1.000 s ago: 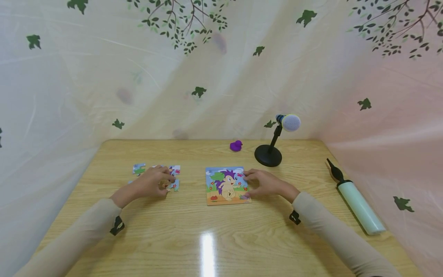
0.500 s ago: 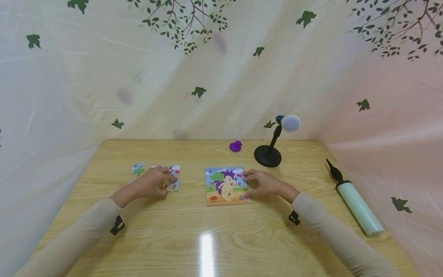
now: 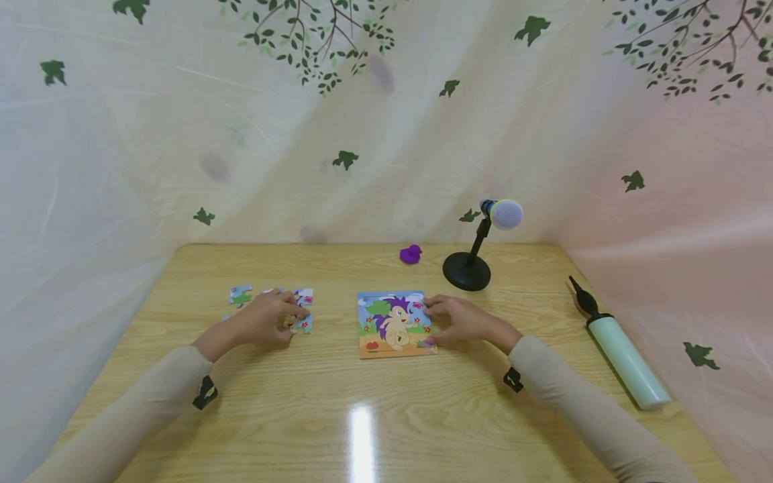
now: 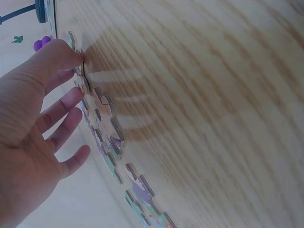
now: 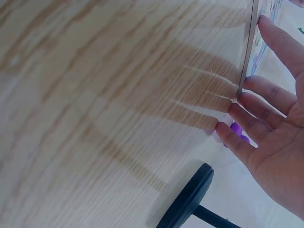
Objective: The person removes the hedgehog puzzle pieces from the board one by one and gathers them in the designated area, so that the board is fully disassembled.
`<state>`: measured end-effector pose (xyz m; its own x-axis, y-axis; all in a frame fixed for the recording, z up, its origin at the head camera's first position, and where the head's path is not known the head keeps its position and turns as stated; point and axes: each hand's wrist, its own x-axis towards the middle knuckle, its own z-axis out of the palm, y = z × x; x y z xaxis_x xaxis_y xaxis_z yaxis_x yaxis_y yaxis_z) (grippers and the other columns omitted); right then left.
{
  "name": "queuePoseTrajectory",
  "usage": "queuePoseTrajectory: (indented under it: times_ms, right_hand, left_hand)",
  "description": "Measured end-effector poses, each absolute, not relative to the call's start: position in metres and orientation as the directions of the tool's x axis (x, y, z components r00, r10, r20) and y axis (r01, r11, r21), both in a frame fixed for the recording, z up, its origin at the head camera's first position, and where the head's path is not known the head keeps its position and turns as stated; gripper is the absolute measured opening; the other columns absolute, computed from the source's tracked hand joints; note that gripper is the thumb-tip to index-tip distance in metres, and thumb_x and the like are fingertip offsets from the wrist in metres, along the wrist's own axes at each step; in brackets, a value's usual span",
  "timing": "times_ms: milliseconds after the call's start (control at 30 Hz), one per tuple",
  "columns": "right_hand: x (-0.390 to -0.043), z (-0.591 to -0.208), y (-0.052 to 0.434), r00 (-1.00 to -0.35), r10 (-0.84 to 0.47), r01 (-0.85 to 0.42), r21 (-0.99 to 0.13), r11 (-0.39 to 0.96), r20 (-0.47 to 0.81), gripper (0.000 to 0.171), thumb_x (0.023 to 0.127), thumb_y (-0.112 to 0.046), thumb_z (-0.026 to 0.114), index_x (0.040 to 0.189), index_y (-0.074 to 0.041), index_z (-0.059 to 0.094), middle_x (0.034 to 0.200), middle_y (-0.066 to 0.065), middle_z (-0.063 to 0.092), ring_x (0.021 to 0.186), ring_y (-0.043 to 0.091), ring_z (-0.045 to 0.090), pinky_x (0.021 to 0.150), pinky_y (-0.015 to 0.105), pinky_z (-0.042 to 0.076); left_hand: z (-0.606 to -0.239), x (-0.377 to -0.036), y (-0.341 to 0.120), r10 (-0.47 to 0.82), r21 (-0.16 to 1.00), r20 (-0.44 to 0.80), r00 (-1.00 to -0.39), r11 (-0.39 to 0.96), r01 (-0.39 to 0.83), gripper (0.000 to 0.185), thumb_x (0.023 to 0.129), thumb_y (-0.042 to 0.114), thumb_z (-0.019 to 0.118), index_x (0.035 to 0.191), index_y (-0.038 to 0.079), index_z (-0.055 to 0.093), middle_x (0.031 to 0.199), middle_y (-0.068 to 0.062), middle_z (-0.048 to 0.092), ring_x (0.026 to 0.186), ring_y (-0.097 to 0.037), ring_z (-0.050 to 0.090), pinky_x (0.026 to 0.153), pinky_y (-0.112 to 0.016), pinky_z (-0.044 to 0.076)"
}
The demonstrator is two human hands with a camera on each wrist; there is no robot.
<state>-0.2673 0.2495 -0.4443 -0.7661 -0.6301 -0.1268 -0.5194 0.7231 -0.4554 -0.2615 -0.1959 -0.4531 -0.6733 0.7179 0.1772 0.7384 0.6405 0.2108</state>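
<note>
Wooden table (image 3: 386, 402) — puzzle board (image 3: 395, 323) filled, loose pieces (image 3: 302, 310) outside.

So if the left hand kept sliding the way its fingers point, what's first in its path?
Probably the puzzle board: the left hand points right across loose puzzle pieces toward it, though depth is hard to judge.
</note>
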Motion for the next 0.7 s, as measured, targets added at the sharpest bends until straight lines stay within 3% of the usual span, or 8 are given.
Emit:
queuePoseTrajectory:
  times_ms: [267,700]
  right_hand:
    - [-0.2677,-0.4445,0.2497,-0.764,-0.636,-0.531,-0.45,0.718,-0.114,0.066,0.086,-0.035,0.082,0.137,0.002,0.061,0.153,0.018,0.05,0.143,0.04,0.045,0.119,0.054,0.034]
    - [-0.2688,-0.4441,0.2501,-0.763,-0.635,-0.531,-0.442,0.723,-0.122,0.066,0.087,-0.037,0.081,0.137,0.001,0.061,0.153,0.017,0.05,0.143,0.039,0.045,0.119,0.054,0.034]
  left_hand:
    - [-0.4524,-0.2595,-0.1958,0.702,0.246,0.176,-0.69,0.648,0.721,0.043,0.075,0.01,0.076,0.118,0.01,0.076,0.105,-0.006,0.069,0.084,-0.015,0.049,0.075,-0.034,0.04]
    - [-0.45,-0.2566,-0.1945,0.682,0.266,0.177,-0.71,0.661,0.702,0.045,0.074,0.01,0.077,0.118,0.008,0.076,0.106,-0.007,0.069,0.089,-0.019,0.053,0.077,-0.039,0.044]
